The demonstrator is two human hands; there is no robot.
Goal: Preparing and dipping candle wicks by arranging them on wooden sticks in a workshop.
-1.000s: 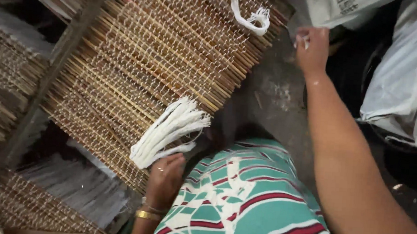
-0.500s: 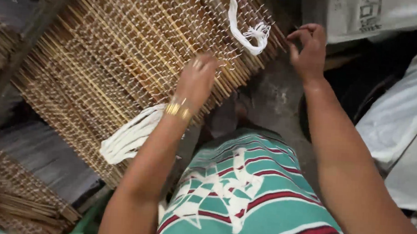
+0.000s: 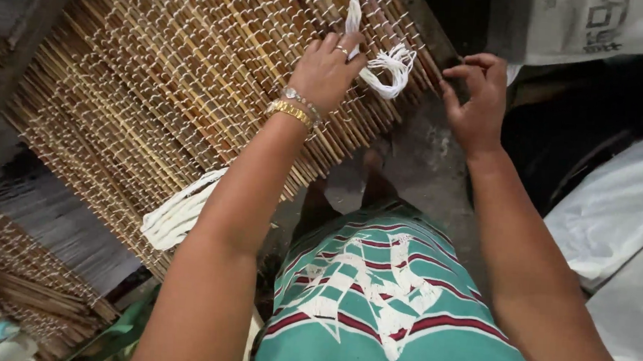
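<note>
A mat of thin bamboo sticks (image 3: 170, 97) laced with white string slants across the left and middle. My left hand (image 3: 327, 71), with a ring and gold bracelets, rests on the mat's upper edge, its fingertips touching a looped hank of white cord (image 3: 387, 62). My right hand (image 3: 475, 101) hovers at the mat's right edge, thumb and forefinger pinched together on something too small to make out. A second bundle of white cord (image 3: 178, 213) lies on the mat's lower edge, beside my left forearm.
More stick mats (image 3: 25, 289) are stacked at the lower left over a grey corrugated sheet (image 3: 58, 224). White sacks (image 3: 624, 214) lie at the right, and one with dark print (image 3: 591, 26) is at the top right. My green, red and white striped cloth (image 3: 395, 311) covers my lap.
My left hand has left the lower cord bundle and travelled up across the mat to the looped cord at the top. My right hand has stayed near the mat's right edge.
</note>
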